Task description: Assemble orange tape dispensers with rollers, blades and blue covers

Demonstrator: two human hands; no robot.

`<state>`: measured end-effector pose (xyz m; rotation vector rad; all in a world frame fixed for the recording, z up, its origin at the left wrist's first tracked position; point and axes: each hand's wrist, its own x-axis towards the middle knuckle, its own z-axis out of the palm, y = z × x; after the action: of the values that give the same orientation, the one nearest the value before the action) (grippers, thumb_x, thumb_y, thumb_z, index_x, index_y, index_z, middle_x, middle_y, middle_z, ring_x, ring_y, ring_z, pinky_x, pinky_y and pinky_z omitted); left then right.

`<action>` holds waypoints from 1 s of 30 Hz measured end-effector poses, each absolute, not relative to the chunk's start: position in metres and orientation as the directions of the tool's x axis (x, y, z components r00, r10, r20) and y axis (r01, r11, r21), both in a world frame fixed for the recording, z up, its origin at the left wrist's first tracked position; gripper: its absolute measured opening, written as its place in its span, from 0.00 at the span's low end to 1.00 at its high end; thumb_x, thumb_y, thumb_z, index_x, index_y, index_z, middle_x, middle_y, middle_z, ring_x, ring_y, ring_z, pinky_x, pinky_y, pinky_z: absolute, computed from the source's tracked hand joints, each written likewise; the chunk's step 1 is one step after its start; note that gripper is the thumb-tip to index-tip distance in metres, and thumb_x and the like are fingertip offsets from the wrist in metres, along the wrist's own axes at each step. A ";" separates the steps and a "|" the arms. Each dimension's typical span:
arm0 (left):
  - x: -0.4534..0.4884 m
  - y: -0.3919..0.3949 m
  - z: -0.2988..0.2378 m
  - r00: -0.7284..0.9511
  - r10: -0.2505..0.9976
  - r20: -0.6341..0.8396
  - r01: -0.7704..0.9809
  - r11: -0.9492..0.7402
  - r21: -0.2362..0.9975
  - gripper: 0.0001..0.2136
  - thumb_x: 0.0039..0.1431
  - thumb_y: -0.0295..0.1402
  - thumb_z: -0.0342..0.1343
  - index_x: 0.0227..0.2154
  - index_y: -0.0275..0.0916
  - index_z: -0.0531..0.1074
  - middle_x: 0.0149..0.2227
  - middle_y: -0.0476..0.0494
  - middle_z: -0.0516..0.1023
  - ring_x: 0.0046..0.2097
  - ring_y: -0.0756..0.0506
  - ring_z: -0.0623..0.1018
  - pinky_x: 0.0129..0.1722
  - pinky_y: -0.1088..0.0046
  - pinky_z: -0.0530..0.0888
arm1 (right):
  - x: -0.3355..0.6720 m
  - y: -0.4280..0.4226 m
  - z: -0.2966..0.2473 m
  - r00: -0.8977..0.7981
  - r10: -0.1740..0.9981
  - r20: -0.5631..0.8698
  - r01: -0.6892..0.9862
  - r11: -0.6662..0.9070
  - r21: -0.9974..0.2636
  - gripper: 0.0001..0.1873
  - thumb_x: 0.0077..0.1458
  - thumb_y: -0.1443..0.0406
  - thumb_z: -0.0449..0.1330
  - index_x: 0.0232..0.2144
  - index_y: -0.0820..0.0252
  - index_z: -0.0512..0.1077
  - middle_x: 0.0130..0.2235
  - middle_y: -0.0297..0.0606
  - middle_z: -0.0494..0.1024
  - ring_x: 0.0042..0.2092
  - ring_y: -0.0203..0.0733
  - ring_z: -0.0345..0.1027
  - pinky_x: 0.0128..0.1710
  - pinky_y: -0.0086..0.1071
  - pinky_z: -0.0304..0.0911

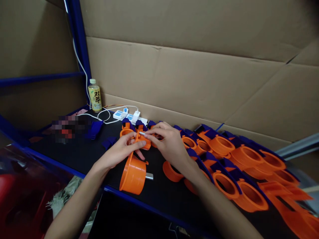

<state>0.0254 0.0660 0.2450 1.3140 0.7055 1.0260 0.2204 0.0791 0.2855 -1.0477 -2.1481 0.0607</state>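
Note:
My left hand (123, 149) is closed around the narrow arm of an orange plastic ring-shaped part (133, 176), whose wide ring hangs towards the table's front edge. At the other end of that part, my right hand (168, 139) pinches a small pale, ridged strip (142, 133) against the orange plastic between thumb and finger. Whether the strip is fixed to the part, I cannot tell. A flat silvery piece (149, 176) pokes out beside the ring, partly hidden by it. Several orange rings with dark blue pieces (225, 184) lie behind and right of my right hand.
A yellow-labelled bottle (95, 96) stands at the back left, near white power strips (120, 115) and a looping white cable (103, 116). Dark blue pieces (109, 142) lie on the black tabletop (74, 149). Cardboard (186, 76) walls the back; a blue post (79, 43) rises left.

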 end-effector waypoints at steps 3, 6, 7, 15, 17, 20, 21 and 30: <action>0.024 0.068 0.245 0.407 0.911 0.072 -0.196 0.010 0.980 0.14 0.62 0.41 0.62 0.43 0.36 0.76 0.34 0.39 0.84 0.29 0.44 0.84 0.29 0.73 0.75 | 0.214 0.085 0.279 -0.413 0.683 0.602 0.650 0.685 -0.330 0.11 0.66 0.62 0.59 0.39 0.57 0.82 0.40 0.41 0.80 0.45 0.42 0.73 0.46 0.36 0.67; 0.018 0.070 0.250 0.378 0.926 0.013 -0.267 0.096 0.959 0.14 0.61 0.41 0.62 0.42 0.35 0.77 0.31 0.39 0.84 0.26 0.44 0.83 0.23 0.76 0.73 | 0.208 0.086 0.277 -0.424 0.688 0.588 0.637 0.689 -0.347 0.16 0.69 0.62 0.54 0.52 0.56 0.78 0.48 0.41 0.79 0.51 0.43 0.72 0.51 0.37 0.67; 0.015 0.070 0.253 0.356 0.935 0.004 -0.301 0.111 0.947 0.14 0.61 0.40 0.62 0.41 0.34 0.78 0.30 0.39 0.84 0.25 0.45 0.82 0.23 0.76 0.73 | 0.206 0.086 0.276 -0.414 0.694 0.589 0.632 0.685 -0.362 0.18 0.70 0.62 0.53 0.57 0.55 0.75 0.51 0.42 0.78 0.53 0.43 0.71 0.53 0.38 0.66; -0.011 0.078 0.265 0.129 0.988 -0.082 -0.548 0.140 0.825 0.19 0.59 0.39 0.62 0.50 0.35 0.76 0.24 0.44 0.81 0.21 0.47 0.78 0.20 0.76 0.73 | 0.204 0.073 0.252 -0.609 0.755 0.245 0.712 0.656 -0.252 0.09 0.66 0.62 0.59 0.42 0.58 0.78 0.43 0.40 0.80 0.45 0.42 0.73 0.44 0.34 0.65; -0.013 0.080 0.264 0.126 0.987 -0.097 -0.576 0.152 0.803 0.19 0.59 0.38 0.61 0.51 0.36 0.75 0.24 0.45 0.81 0.20 0.48 0.77 0.18 0.78 0.72 | 0.201 0.069 0.242 -0.670 0.726 0.158 0.697 0.688 -0.205 0.08 0.63 0.61 0.63 0.42 0.58 0.77 0.43 0.38 0.80 0.44 0.41 0.73 0.42 0.33 0.64; -0.013 0.083 0.260 0.155 0.986 -0.067 -0.585 0.146 0.798 0.18 0.59 0.37 0.61 0.50 0.36 0.76 0.24 0.45 0.81 0.20 0.49 0.76 0.19 0.78 0.73 | 0.192 0.062 0.230 -0.690 0.712 0.129 0.705 0.702 -0.101 0.10 0.61 0.59 0.66 0.40 0.59 0.77 0.42 0.39 0.80 0.42 0.42 0.73 0.37 0.33 0.62; -0.012 0.084 0.259 0.160 0.986 -0.054 -0.584 0.139 0.800 0.17 0.58 0.37 0.61 0.49 0.35 0.76 0.25 0.45 0.81 0.21 0.49 0.77 0.20 0.77 0.74 | 0.189 0.060 0.227 -0.691 0.712 0.127 0.712 0.700 -0.054 0.12 0.60 0.58 0.66 0.41 0.60 0.77 0.42 0.40 0.80 0.42 0.43 0.74 0.36 0.33 0.62; -0.007 0.087 0.251 0.186 0.982 -0.014 -0.559 0.118 0.821 0.13 0.57 0.37 0.63 0.40 0.33 0.77 0.25 0.41 0.82 0.23 0.46 0.79 0.23 0.74 0.76 | 0.178 0.044 0.223 -0.690 0.711 0.135 0.723 0.683 0.099 0.05 0.61 0.66 0.61 0.39 0.61 0.75 0.39 0.42 0.81 0.39 0.46 0.74 0.32 0.36 0.62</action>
<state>-0.0074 0.0873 0.2513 0.7903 0.6728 1.2613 0.1785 0.0440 0.2232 -1.1965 -2.8031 -0.2212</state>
